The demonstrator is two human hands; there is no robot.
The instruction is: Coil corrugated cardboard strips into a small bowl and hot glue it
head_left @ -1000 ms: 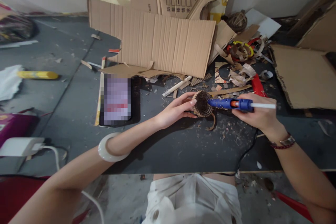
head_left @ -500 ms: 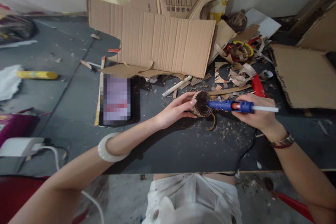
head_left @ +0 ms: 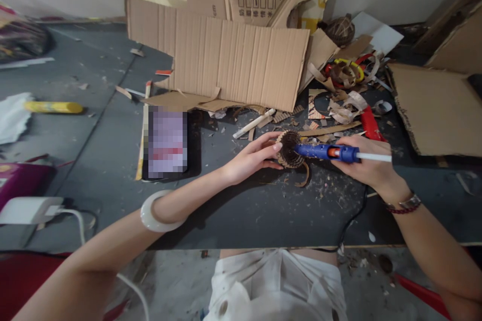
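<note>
Head view: left hand (head_left: pixel 250 158), fingers curled, grips a coiled corrugated-cardboard roll (head_left: pixel 289 150) from its left side, above a dark worktable (head_left: pixel 263 225). Right hand (head_left: pixel 367 164), closed, holds a blue hot glue gun (head_left: pixel 331 152), its long axis near level, nozzle pointing left at the roll's right edge; a white glue stick (head_left: pixel 374 157) projects rightward. Whether the nozzle tip touches the roll cannot be told; the roll's far side is hidden.

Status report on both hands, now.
Left hand gripping cardboard coil. Right hand on blue hot glue gun, nozzle at coil. Cardboard strip curling below coil.
</note>
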